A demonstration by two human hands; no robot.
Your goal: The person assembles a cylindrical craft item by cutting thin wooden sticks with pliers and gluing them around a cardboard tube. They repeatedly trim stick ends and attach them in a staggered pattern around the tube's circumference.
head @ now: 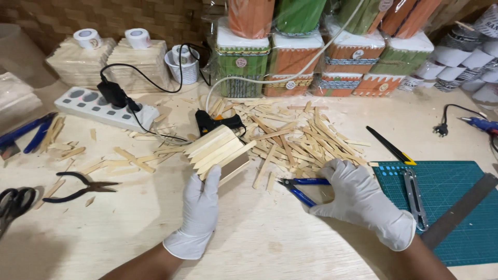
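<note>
My left hand [199, 210], in a white glove, holds a small box built of pale wooden sticks [219, 150] tilted above the table. My right hand [358, 199], also gloved, rests palm down at the edge of a pile of loose wooden sticks [290, 137], with its fingers on the sticks. Blue-handled cutters [301, 187] lie on the table just left of that hand, touching it. A black glue gun [215, 123] lies behind the stick box.
A green cutting mat [446, 194] at right carries a metal ruler [456, 210] and a silver knife [415, 199]. Black pliers [78, 187], scissors [13, 203], a white power strip [104, 109], stacked stick panels [80, 62], tape rolls and wrapped finished boxes [321, 62] surround the work area.
</note>
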